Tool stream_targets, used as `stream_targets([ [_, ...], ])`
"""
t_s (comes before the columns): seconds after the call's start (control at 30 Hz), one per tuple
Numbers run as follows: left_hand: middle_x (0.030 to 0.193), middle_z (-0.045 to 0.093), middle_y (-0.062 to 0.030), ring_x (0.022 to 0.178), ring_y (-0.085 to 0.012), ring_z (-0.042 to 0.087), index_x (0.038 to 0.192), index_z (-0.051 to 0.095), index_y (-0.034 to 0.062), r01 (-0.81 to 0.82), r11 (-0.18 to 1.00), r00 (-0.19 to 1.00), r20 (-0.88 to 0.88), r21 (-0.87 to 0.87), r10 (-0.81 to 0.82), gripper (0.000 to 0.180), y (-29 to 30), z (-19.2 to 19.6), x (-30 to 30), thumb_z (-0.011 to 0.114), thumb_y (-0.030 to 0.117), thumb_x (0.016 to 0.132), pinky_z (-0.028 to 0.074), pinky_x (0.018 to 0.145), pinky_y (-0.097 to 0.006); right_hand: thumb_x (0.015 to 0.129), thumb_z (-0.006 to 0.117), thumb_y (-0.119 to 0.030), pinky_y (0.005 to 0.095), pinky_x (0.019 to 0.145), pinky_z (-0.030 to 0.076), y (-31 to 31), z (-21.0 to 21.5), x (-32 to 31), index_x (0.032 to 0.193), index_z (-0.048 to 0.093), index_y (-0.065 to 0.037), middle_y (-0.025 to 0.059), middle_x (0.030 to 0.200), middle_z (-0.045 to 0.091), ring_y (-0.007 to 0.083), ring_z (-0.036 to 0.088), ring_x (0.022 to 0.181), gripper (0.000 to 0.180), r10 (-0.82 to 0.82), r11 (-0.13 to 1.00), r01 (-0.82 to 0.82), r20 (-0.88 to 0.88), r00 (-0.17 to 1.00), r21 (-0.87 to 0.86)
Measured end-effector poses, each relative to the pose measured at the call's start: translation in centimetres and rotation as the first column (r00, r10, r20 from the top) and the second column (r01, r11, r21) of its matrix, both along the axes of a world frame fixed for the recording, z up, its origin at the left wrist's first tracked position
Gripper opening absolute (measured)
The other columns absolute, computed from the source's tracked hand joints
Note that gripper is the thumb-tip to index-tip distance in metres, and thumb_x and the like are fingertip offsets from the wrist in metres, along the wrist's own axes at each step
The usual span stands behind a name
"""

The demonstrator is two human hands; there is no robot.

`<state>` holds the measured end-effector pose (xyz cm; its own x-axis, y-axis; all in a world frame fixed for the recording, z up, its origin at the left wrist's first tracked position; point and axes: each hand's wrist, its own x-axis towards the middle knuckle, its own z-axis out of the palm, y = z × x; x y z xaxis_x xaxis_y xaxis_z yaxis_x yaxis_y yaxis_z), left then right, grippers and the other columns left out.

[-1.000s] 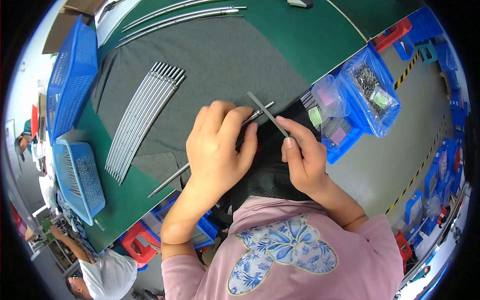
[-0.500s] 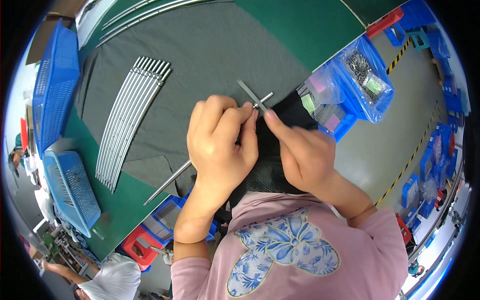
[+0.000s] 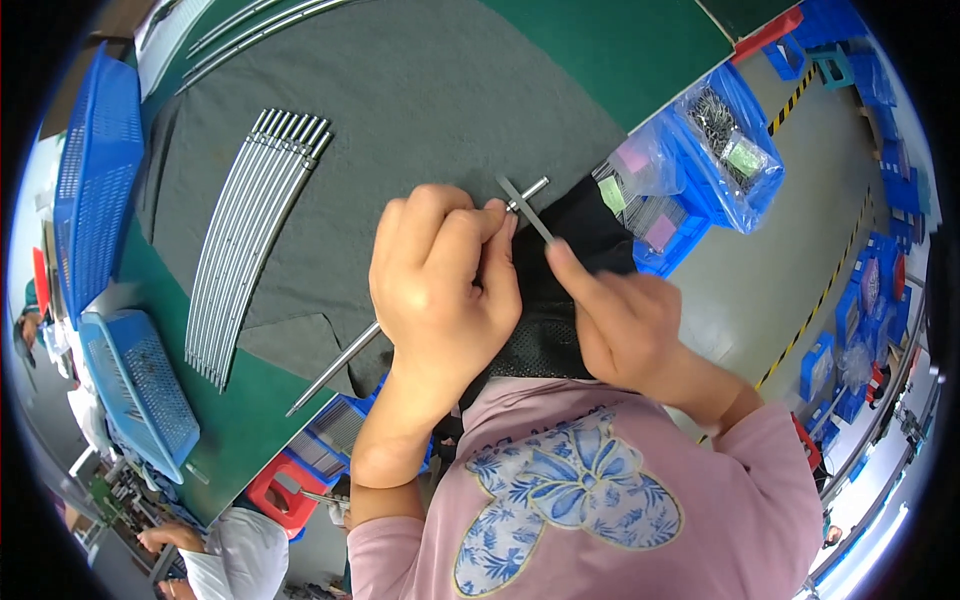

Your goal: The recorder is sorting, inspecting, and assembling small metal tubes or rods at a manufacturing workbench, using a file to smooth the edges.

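My left hand [image 3: 440, 285] is closed round a thin silver metal rod [image 3: 335, 368]. One end of the rod sticks out past my fingertips, and its long end slants toward the lower left. In my right hand [image 3: 632, 320] is a flat grey metal file [image 3: 526, 208], its handle end hidden by my fingers. The file lies across the rod just beyond my left thumb and forefinger. To the left, a row of several similar rods [image 3: 245, 245] lies side by side on a dark grey cloth [image 3: 410, 110].
More long rods [image 3: 265, 42] lie at the table's far left. A blue basket [image 3: 98, 190] and a light blue basket [image 3: 150, 400] line the left side. On the right stands a blue bin [image 3: 765, 195] of small metal parts. A co-worker [image 3: 250, 560] and red stool [image 3: 283, 497] are lower left.
My right hand has drawn back to the lower right, sliding the file across the rod. The left hand and rod stay nearly in place.
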<state>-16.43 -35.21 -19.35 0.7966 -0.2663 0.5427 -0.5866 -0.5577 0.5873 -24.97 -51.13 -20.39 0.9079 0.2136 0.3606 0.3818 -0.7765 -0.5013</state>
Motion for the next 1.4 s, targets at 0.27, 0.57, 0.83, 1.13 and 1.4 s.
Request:
stream_targets([
  [0.27,0.072,0.051,-0.0065,0.059,-0.0242,0.046,0.07,0.057,0.0028,0.046,0.998,0.999,-0.008,0.033,-0.046,0.015,0.3,0.4,0.4,0.07,-0.003,0.065,0.037,0.051,-0.034,0.074,0.056,0.004,0.0318,0.042,0.033,1.4,-1.3,1.8,0.119,0.06,0.003,0.005,0.059,0.053,0.0186,0.044,0.042,0.045,-0.034,0.997,0.025,0.115,0.993,0.077],
  [0.57,0.072,0.052,-0.007,0.06,-0.0242,0.046,0.072,0.058,0.0027,0.06,0.997,0.998,0.003,0.041,-0.06,0.014,0.3,0.4,0.4,0.069,-0.005,0.065,0.037,0.051,-0.033,0.072,0.055,0.005,0.0312,0.042,0.033,1.1,-1.3,2.3,0.115,0.062,0.005,0.0064,0.056,0.052,0.0177,0.043,0.041,0.043,-0.009,0.991,-0.007,0.12,0.993,0.134],
  [0.83,0.072,0.052,-0.0069,0.06,-0.0242,0.047,0.072,0.058,0.0029,0.056,0.998,0.998,0.012,0.029,-0.056,0.015,0.2,0.4,0.3,0.069,-0.005,0.065,0.037,0.051,-0.034,0.072,0.055,0.005,0.0314,0.042,0.033,1.5,-0.7,3.5,0.116,0.062,0.002,0.0046,0.057,0.053,0.0176,0.044,0.041,0.044,-0.032,0.991,0.01,0.16,0.987,0.135],
  [1.13,0.072,0.051,-0.0073,0.059,-0.0243,0.045,0.072,0.058,0.0026,0.048,0.998,0.998,0.024,0.052,-0.049,0.015,0.2,0.4,0.2,0.069,-0.005,0.064,0.036,0.051,-0.033,0.072,0.055,0.006,0.0308,0.042,0.034,1.1,-0.2,4.2,0.117,0.061,0.003,0.0046,0.057,0.053,0.0175,0.045,0.042,0.045,0.022,0.991,-0.038,0.121,0.992,0.128],
  [1.4,0.072,0.052,-0.0068,0.06,-0.0239,0.046,0.071,0.058,0.003,0.05,0.998,0.999,-0.016,0.033,-0.05,0.015,0.1,0.3,0.0,0.069,-0.005,0.065,0.036,0.051,-0.033,0.072,0.054,0.006,0.0302,0.042,0.035,0.2,1.1,2.5,0.117,0.061,0.003,0.0054,0.059,0.054,0.0178,0.045,0.042,0.045,0.037,0.998,-0.039,0.038,0.999,0.051],
])
